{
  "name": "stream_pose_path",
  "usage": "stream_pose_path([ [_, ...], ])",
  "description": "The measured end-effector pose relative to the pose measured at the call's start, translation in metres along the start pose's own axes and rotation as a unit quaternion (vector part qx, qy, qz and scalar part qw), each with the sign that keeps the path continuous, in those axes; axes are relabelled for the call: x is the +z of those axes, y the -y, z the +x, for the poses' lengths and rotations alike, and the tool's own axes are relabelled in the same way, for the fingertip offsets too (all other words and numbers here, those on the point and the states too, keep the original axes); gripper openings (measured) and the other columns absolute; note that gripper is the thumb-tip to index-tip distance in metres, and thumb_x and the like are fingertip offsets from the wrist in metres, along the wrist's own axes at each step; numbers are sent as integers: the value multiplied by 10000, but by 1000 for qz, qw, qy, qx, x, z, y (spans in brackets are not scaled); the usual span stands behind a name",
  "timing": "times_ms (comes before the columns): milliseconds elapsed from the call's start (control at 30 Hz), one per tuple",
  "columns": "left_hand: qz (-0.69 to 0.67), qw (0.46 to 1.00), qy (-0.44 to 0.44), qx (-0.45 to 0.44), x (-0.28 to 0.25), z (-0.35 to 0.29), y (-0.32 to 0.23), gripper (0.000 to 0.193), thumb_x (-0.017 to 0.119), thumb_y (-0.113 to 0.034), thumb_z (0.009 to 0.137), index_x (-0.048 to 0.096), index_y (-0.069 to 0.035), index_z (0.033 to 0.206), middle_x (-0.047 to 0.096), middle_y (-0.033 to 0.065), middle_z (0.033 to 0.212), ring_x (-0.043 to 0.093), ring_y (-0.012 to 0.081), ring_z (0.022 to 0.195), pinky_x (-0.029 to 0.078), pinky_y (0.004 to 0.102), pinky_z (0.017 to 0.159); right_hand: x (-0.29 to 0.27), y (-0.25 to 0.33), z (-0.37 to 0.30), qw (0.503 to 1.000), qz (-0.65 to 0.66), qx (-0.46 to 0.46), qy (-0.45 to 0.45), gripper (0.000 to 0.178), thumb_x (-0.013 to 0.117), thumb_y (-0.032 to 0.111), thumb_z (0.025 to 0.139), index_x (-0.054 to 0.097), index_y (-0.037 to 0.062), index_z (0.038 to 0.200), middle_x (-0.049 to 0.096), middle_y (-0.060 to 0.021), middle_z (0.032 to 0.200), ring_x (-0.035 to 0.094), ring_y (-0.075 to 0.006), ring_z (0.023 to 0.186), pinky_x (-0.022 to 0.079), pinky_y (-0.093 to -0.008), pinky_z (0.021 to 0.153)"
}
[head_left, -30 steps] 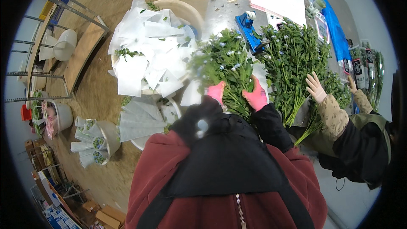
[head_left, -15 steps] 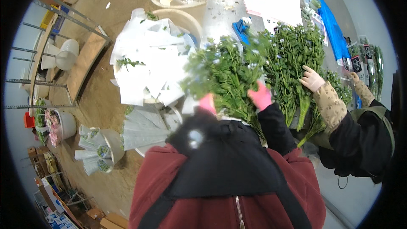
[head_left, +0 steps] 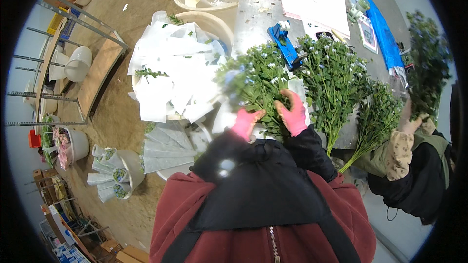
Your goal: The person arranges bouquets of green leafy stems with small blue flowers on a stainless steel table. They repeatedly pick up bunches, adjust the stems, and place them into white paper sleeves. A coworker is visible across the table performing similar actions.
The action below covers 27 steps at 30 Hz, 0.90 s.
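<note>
My left hand (head_left: 247, 122), in a pink glove, is closed around leafy flower stems (head_left: 265, 75) with small pale blue blooms. Its thumb lies across the stems, and the bunch's left part is smeared by motion. Against the right side of the same bunch rests my right hand (head_left: 292, 112), also pink-gloved, its fingers stretched and thumb apart. A white sheet (head_left: 296, 87) shows beside that hand. More flower bunches (head_left: 331, 75) lie on the metal table (head_left: 253, 17) to the right. A blue tape dispenser (head_left: 286, 44) stands just beyond the bunch.
At far right a co-worker's gloved hands (head_left: 412, 122) hold an upright bunch (head_left: 429, 63). White wrapping sheets (head_left: 170, 75) heap over a tub on my left. Wrapped bouquets (head_left: 165, 146) stand below it. A round tub (head_left: 214, 7), a paper stack (head_left: 314, 0) and a shelf rack (head_left: 100, 68) lie farther off.
My hands have come closer together at the stems, my right hand moving slightly left. The co-worker has lifted a bunch from the table to the far right. More of the tape dispenser shows.
</note>
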<state>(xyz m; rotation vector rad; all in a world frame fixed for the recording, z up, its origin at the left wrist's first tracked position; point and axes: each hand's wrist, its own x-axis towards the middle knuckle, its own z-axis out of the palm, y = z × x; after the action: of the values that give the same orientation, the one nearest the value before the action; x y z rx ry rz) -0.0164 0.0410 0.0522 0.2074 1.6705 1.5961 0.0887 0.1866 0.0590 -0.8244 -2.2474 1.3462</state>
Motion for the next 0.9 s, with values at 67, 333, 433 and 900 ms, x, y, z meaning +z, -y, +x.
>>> stream_pose_path([
  [67,-27,999,23,26,2,-2,-3,335,695,-125,790,613,6,1088,662,92,990,611,162,883,486,295,784,10,15,4,998,21,-57,34,471,712,196,779,566,15,1189,597,-113,1165,558,-222,1082,422,-321,962],
  [333,-37,998,43,30,1,-3,-2,371,706,-152,796,583,29,1095,649,89,964,610,162,861,490,284,731,20,16,19,968,211,124,60,248,645,136,842,640,-31,1026,648,-81,977,610,-146,858,482,-263,764],
  [433,-101,993,54,38,-1,-2,2,366,705,-151,798,586,27,1094,646,70,946,605,152,844,486,280,729,18,13,19,950,242,188,52,313,636,126,854,590,-18,1129,624,-53,966,572,-124,811,465,-246,744],
  [900,46,987,87,-124,-12,7,26,335,676,-174,836,618,30,1095,676,110,977,626,168,885,492,282,776,-15,-32,55,963,171,171,-120,349,610,92,855,561,-31,1178,614,-68,961,544,-100,733,447,-238,633],
])
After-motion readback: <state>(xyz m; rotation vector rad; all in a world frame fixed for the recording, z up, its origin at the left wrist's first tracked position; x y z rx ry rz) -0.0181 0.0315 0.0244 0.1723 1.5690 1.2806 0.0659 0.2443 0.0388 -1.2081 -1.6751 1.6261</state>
